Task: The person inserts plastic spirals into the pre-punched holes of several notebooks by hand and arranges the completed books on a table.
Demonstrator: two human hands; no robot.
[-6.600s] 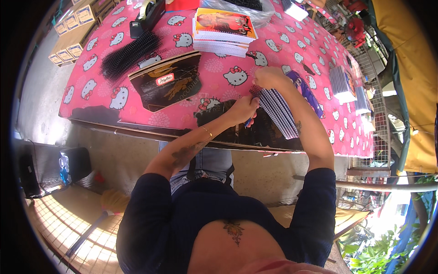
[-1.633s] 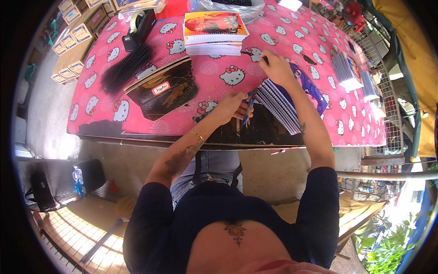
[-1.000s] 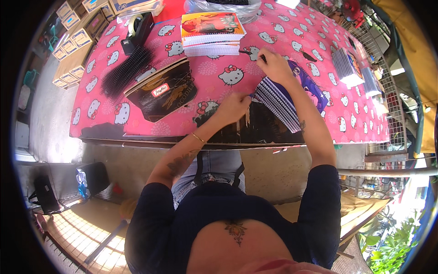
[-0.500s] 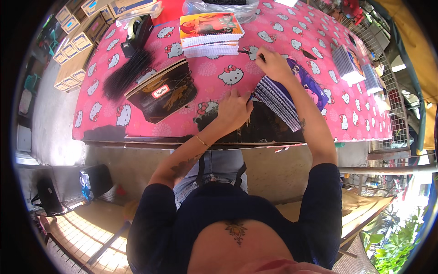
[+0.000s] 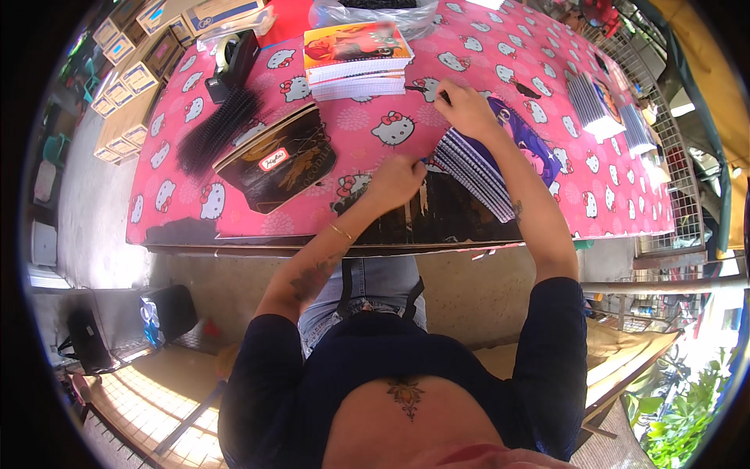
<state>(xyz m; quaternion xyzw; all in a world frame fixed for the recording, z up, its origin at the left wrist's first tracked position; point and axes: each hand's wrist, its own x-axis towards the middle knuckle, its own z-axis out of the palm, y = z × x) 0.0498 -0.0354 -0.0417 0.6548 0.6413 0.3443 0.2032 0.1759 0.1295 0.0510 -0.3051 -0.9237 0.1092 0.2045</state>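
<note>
A stack of spiral-bound notebooks [image 5: 480, 184] lies aslant near the table's front edge, its top cover purple with a drawn figure. My left hand [image 5: 398, 181] is closed beside the bound edge of the stack; a tiny blue spot shows at its fingertips, too small to name. Over the far end of the stack, my right hand [image 5: 466, 109] has its fingers curled together. A small dark patch shows between its thumb and fingers, and I cannot make out what it is.
On the pink patterned tablecloth [image 5: 394, 129] are a dark open-topped box [image 5: 293, 168], loose black binding coils [image 5: 215, 133], a tape dispenser [image 5: 233, 66] and another notebook stack [image 5: 359, 59]. More notebooks [image 5: 595, 105] lie far right. Cartons [image 5: 129, 117] stand beyond the left edge.
My left fingers have curled in closer beside the bound edge. The right hand stays over the far end of the stack, shifted slightly; more of the purple cover shows.
</note>
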